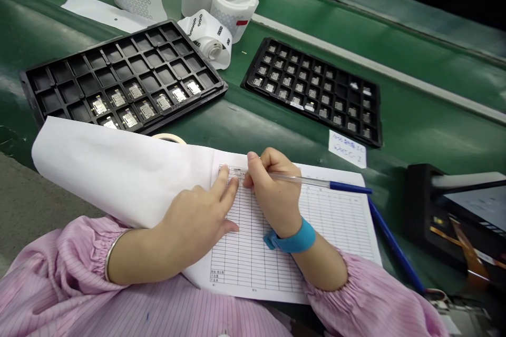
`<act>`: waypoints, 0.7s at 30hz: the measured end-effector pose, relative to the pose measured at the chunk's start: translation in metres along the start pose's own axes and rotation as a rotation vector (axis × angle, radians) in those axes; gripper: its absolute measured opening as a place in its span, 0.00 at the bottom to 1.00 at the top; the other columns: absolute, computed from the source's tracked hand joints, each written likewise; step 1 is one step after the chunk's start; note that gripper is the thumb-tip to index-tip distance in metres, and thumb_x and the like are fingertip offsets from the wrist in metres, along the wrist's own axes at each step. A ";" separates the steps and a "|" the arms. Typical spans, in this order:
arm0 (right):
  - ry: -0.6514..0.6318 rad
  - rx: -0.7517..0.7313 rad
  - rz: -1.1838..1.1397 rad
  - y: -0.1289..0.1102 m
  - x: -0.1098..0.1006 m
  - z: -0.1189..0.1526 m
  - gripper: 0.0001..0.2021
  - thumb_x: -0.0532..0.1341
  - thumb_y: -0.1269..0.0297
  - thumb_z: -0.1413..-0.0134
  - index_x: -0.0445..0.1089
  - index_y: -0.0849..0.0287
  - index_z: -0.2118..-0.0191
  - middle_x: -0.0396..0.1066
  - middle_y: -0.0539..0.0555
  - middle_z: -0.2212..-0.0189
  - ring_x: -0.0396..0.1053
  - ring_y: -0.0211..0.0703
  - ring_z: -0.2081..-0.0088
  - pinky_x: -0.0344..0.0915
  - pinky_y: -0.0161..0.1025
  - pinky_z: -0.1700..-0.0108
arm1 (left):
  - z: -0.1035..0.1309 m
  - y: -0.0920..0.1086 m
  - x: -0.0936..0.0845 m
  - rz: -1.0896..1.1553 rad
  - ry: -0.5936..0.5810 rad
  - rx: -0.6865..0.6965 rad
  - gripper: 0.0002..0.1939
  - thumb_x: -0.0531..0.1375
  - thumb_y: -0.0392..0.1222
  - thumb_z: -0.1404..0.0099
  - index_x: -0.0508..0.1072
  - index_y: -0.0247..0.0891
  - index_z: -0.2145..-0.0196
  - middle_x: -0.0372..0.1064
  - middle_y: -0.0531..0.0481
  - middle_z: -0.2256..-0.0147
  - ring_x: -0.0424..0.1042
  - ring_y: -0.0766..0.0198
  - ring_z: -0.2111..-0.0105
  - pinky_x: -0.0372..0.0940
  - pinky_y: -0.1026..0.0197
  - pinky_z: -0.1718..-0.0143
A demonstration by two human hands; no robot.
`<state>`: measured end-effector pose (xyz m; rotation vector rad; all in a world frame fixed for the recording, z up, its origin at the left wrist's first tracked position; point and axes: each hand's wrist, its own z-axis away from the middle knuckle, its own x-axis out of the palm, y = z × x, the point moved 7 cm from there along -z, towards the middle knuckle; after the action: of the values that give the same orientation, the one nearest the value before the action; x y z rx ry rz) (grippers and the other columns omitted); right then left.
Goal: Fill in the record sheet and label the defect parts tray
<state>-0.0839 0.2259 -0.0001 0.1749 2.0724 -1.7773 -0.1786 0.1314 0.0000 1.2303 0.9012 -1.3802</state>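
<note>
Across the printed form's [261, 268] upper part runs the pen [312, 181], long axis sideways, right hand's [278, 197] grip closed round it, blue end at the form's right edge; and the left hand [197, 221], fingers spread, grip empty, rests on the form's left side.

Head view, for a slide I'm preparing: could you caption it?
Right hand holds a pen over a printed form, left hand resting on it; black trays beyond.
</note>
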 end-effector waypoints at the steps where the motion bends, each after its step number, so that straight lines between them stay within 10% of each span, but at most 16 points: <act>1: 0.000 -0.005 0.002 -0.001 0.000 0.000 0.20 0.59 0.65 0.43 0.51 0.56 0.83 0.56 0.43 0.88 0.53 0.31 0.84 0.56 0.33 0.78 | 0.000 0.000 -0.001 -0.001 -0.002 -0.001 0.38 0.56 0.61 0.37 0.54 0.41 0.36 0.46 0.43 0.35 0.70 0.65 0.74 0.65 0.60 0.80; 11: 0.067 -0.016 -0.070 -0.001 -0.006 -0.001 0.19 0.58 0.67 0.44 0.53 0.56 0.83 0.58 0.44 0.89 0.56 0.32 0.85 0.56 0.33 0.78 | 0.002 0.001 -0.005 -0.014 0.050 -0.002 0.38 0.57 0.62 0.39 0.57 0.41 0.38 0.47 0.47 0.36 0.71 0.64 0.74 0.67 0.60 0.80; 17: 0.436 0.061 -0.374 0.018 -0.062 -0.014 0.17 0.61 0.62 0.47 0.53 0.55 0.81 0.59 0.43 0.90 0.55 0.32 0.88 0.48 0.31 0.86 | 0.002 0.000 -0.005 -0.020 0.021 -0.003 0.38 0.57 0.61 0.39 0.57 0.41 0.37 0.45 0.46 0.36 0.72 0.63 0.73 0.66 0.61 0.80; 21: 0.464 0.145 -0.383 0.041 -0.101 -0.024 0.16 0.62 0.57 0.49 0.56 0.55 0.79 0.58 0.43 0.90 0.55 0.33 0.88 0.45 0.31 0.88 | 0.003 -0.001 -0.004 -0.026 -0.013 0.001 0.35 0.56 0.58 0.36 0.55 0.41 0.37 0.43 0.47 0.35 0.72 0.62 0.71 0.67 0.60 0.78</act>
<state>0.0176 0.2733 0.0032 0.2679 2.4190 -2.2955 -0.1801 0.1295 0.0043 1.2125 0.9107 -1.4076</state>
